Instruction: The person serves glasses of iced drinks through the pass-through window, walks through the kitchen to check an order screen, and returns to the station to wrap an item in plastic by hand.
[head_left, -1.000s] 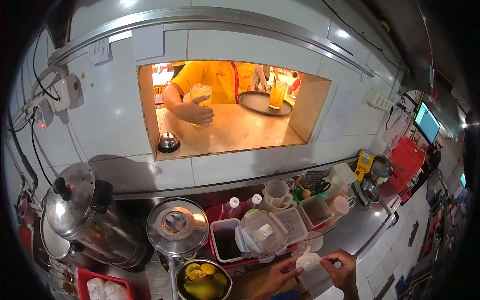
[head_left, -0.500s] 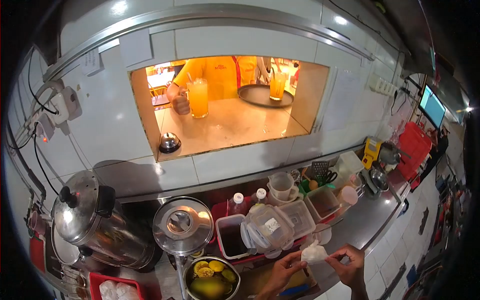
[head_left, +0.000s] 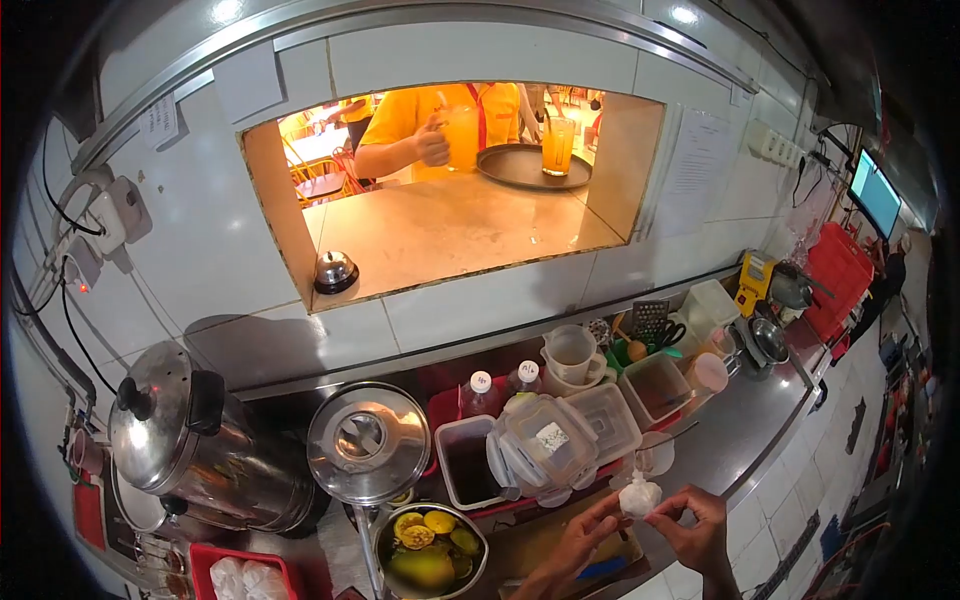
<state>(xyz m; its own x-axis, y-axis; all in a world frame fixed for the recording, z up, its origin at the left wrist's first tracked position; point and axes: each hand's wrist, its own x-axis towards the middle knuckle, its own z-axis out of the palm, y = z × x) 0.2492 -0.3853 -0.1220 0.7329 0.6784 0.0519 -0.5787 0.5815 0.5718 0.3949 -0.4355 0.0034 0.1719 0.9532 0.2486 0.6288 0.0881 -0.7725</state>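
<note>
Between my hands is a small white plastic bag, rounded below with a twisted, gathered top. The fingers of my left hand pinch its left side. From the right, the thumb and fingertips of my right hand close on its lower edge. What fills the bag cannot be made out. Just beyond it lie lidded clear plastic containers. Under my left hand is a brown board or tray with a blue item on it.
A metal bowl holds cut citrus and yellow-green fruit. Left of it stand a lidded steel pot and a large steel urn. A red basket holds white bags. Through the hatch, a person's hand holds an orange drink near a round tray.
The white bag has gone from flattened and spread to rounded with a gathered top. Beyond the hatch, the person has lifted the orange drink off the ledge toward the tray. My view has shifted slightly.
</note>
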